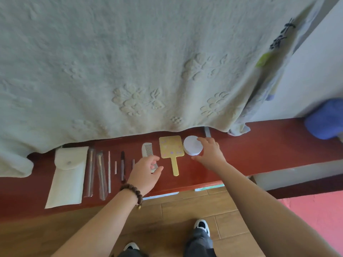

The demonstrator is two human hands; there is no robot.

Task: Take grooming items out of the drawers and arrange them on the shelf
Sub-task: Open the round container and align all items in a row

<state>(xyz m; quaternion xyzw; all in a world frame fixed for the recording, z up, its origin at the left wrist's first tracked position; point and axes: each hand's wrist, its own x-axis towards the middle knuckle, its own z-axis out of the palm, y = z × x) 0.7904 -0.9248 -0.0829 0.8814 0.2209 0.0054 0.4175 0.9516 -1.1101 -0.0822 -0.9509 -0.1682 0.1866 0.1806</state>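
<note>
Grooming items lie in a row on the red shelf (259,145). From left: a white snap pouch (67,175), several thin brushes and sticks (104,171), a white comb (147,152), a yellow hand mirror (171,148) and a round white jar (192,145). My right hand (210,154) curls round the jar's right side, thumb at its front and fingers at its back. My left hand (145,173), with a bead bracelet on the wrist, hovers over the comb's lower end with loosely curled fingers and holds nothing.
A pale green embossed blanket (130,71) hangs over the shelf's back edge. A blue object (324,119) sits at the shelf's far right by a white wall. Below are a wooden floor (176,210), my shoes and a pink surface (319,210) at right.
</note>
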